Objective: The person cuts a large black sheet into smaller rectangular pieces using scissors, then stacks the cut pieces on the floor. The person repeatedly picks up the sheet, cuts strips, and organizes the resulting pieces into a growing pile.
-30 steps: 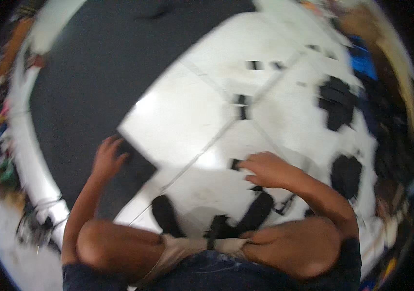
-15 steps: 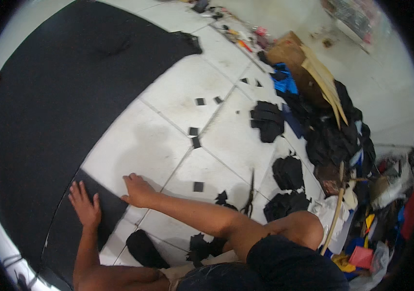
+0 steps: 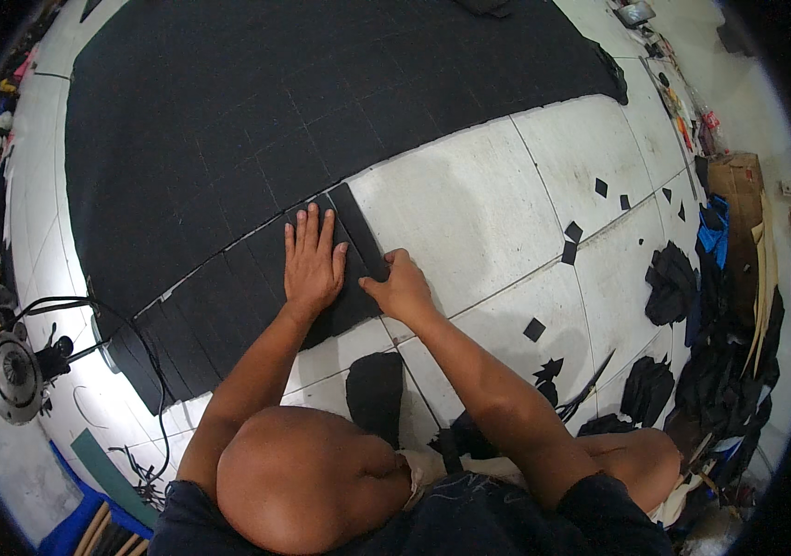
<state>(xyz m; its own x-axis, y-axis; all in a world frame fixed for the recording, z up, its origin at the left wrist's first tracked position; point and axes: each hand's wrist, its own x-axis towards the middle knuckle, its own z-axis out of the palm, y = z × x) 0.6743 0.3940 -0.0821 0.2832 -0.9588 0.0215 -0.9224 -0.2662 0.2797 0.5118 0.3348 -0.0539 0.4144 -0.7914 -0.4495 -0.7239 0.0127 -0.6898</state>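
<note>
A large black cloth sheet (image 3: 228, 111) with thin marked lines covers the floor ahead of me. Along its near edge lies a separate band of black cloth (image 3: 228, 278), divided by cuts into several strips. My left hand (image 3: 315, 269) rests flat on this band, its fingers stretched toward the slit between band and sheet. At the band's right end, my right hand (image 3: 402, 289) grips the edge of a narrow black cloth strip (image 3: 355, 222), with the thumb on top. The undersides of the right fingers are hidden.
A round metal machine (image 3: 13, 375) with a black cable stands at left. Scissors (image 3: 588, 389) lie at right among black scraps (image 3: 533, 329) and cloth piles (image 3: 669, 283). A cardboard box (image 3: 736, 199) leans by the wall. A dark rounded shape (image 3: 375, 394) is near my knee.
The view has swung left, bringing the machine and the cut strips into sight. My left hand stays flat on the cloth; my right hand, formerly beside the cloth corner, now holds its edge.
</note>
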